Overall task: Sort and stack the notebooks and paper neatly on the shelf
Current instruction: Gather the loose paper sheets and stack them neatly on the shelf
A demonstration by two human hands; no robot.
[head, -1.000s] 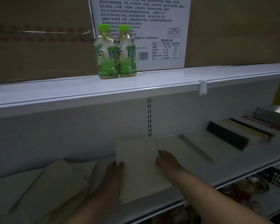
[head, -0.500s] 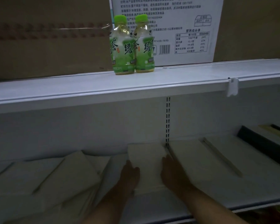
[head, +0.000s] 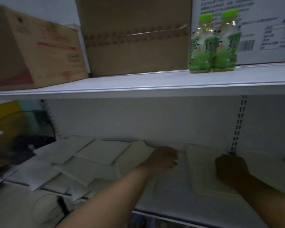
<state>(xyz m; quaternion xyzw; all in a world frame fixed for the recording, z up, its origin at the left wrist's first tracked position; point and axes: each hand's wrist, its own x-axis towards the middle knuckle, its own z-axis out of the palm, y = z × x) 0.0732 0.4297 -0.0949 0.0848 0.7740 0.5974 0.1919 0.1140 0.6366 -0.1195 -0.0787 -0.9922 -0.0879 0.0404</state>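
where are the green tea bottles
Head view, upper right: the green tea bottles stand on the upper shelf, in front of the white box, right of the brown carton.

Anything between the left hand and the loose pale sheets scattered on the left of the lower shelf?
Nothing visible does. The left hand sits at the right edge of the scattered pale paper sheets, nothing between them. The right hand rests on the squared pale paper stack to its right. Dim, blurred view.
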